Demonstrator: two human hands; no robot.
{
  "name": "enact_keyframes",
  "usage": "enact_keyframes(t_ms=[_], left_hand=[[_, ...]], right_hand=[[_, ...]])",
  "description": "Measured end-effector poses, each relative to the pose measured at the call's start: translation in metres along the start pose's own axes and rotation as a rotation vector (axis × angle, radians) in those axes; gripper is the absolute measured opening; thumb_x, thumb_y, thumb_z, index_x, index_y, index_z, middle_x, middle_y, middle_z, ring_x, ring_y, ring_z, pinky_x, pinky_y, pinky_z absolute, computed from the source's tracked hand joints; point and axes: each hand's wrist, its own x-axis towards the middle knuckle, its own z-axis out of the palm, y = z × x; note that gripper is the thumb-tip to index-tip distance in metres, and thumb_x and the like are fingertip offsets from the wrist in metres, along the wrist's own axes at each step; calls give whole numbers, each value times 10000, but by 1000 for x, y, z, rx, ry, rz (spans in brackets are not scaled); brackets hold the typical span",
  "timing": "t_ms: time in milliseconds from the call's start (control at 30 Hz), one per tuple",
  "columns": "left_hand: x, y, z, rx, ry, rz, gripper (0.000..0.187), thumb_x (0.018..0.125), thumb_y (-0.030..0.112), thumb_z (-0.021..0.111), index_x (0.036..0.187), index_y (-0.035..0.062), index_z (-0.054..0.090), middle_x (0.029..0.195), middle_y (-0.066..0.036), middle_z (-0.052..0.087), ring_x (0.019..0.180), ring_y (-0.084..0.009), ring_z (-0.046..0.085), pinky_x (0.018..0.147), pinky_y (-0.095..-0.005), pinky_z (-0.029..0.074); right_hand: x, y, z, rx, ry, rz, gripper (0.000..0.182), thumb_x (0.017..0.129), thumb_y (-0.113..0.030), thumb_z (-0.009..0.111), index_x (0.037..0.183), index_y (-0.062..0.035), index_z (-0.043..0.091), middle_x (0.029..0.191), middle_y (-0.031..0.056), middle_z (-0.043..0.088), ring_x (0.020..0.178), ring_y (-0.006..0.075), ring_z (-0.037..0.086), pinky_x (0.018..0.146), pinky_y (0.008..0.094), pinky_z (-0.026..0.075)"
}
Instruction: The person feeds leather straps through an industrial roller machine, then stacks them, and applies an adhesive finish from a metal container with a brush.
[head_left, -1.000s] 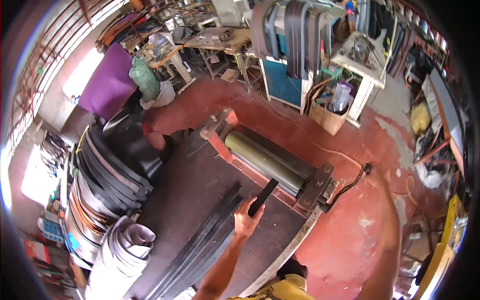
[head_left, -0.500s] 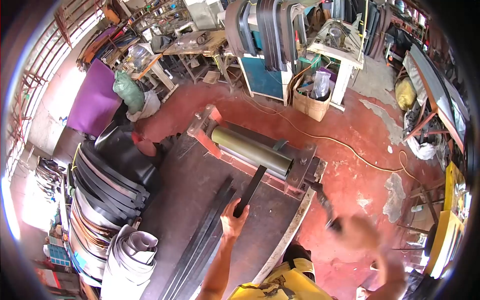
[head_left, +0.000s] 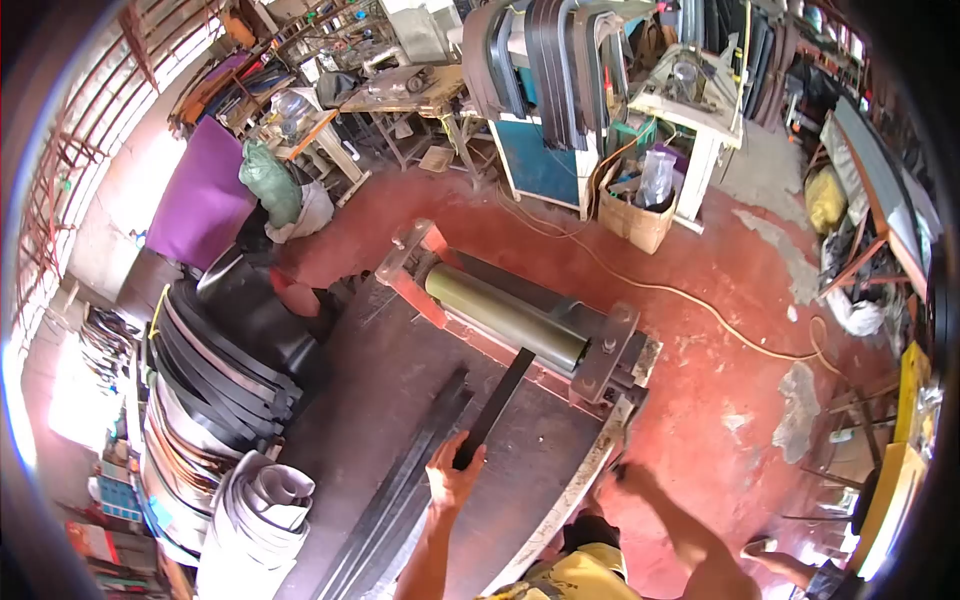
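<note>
Left hand (head_left: 455,478) gripping black strip (head_left: 498,404), right hand (head_left: 634,481) gripping crank (head_left: 621,468)

Hands are sitting apart; the strip is extending over the desk (head_left: 365,385), its far end lying at the roller (head_left: 506,317). Keeping it square while cranking evenly is looking advisable.

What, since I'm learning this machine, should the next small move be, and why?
Probably turn the crank slightly with the right hand, the left hand guiding the black strip: the hands hold these, and the strip reaches the roller.
</note>
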Motion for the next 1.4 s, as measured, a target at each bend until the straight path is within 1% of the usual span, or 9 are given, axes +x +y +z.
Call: enact_keyframes(t_ms=[133, 400, 533, 667, 700, 833, 1100, 1267, 1400], left_hand=[[-6, -3, -9, -39, -14, 1, 399, 768, 183, 845, 1095, 15, 689, 997, -181, 708, 836, -312, 712, 753, -369, 571], [-11, 0, -24, 44, -36, 33, 394, 760, 165, 847, 1091, 20, 690, 938, -168, 708, 793, -298, 704, 723, -366, 567], [-13, 2, -28, 42, -48, 11, 384, 756, 165, 847, 1083, 29, 699, 921, -153, 708, 791, -291, 697, 718, -362, 558], [-19, 4, -41, 68, -59, -21, 389, 754, 192, 850, 1074, 31, 699, 932, -156, 709, 814, -309, 702, 744, -365, 561], [-19, 3, -42, 56, -45, -10, 390, 754, 196, 850, 1073, 31, 699, 934, -158, 709, 818, -313, 703, 746, -369, 563], [-26, -7, -46, 29, -30, 2, 386, 758, 212, 845, 1070, 37, 700, 937, -166, 708, 817, -329, 707, 738, -382, 573], [-27, -6, -53, 77, -78, 21, 397, 754, 175, 836, 1103, 46, 696, 985, -161, 717, 831, -316, 716, 738, -376, 577], [-29, -4, -54, 125, -129, 33, 412, 744, 150, 837, 1113, 43, 690, 978, -174, 713, 828, -323, 714, 713, -380, 580], [-38, -4, -69, 152, -155, 13, 410, 750, 180, 836, 1105, 44, 686, 983, -160, 712, 828, -324, 713, 708, -389, 584]], right_hand=[[-163, -103, -158, 161, -472, -228, 397, 783, -442, 714, 862, -54, 697, 708, 141, 671, 638, 292, 624, 630, 428, 482], [-63, -75, -435, -425, 505, -149, 123, 734, -158, 662, 824, -94, 715, 771, 194, 687, 747, 365, 688, 674, 468, 531], [170, 84, -246, -186, 489, -57, 315, 749, -368, 728, 1008, -188, 742, 998, 145, 725, 863, 317, 697, 700, 471, 551], [86, 51, 21, -431, 767, -175, 339, 831, -398, 663, 1030, -131, 723, 988, 191, 713, 888, 320, 689, 758, 457, 552], [17, 2, -4, -25, 41, 49, 401, 807, -432, 665, 1014, -93, 719, 914, 198, 723, 857, 339, 709, 743, 456, 567], [-166, -131, -156, 261, -591, 44, 359, 773, -356, 794, 936, -56, 683, 657, 41, 630, 588, 149, 610, 568, 325, 528], [-83, -83, -444, -188, 226, -193, 268, 666, -164, 761, 909, -58, 714, 733, 103, 695, 632, 215, 643, 602, 378, 492], [160, 73, -260, -302, 456, 97, 277, 755, -334, 695, 901, -101, 733, 819, 140, 715, 756, 297, 691, 669, 446, 523], [104, 55, -8, -32, 34, 230, 363, 839, -412, 632, 986, -93, 723, 917, 185, 720, 885, 337, 708, 768, 488, 555]])
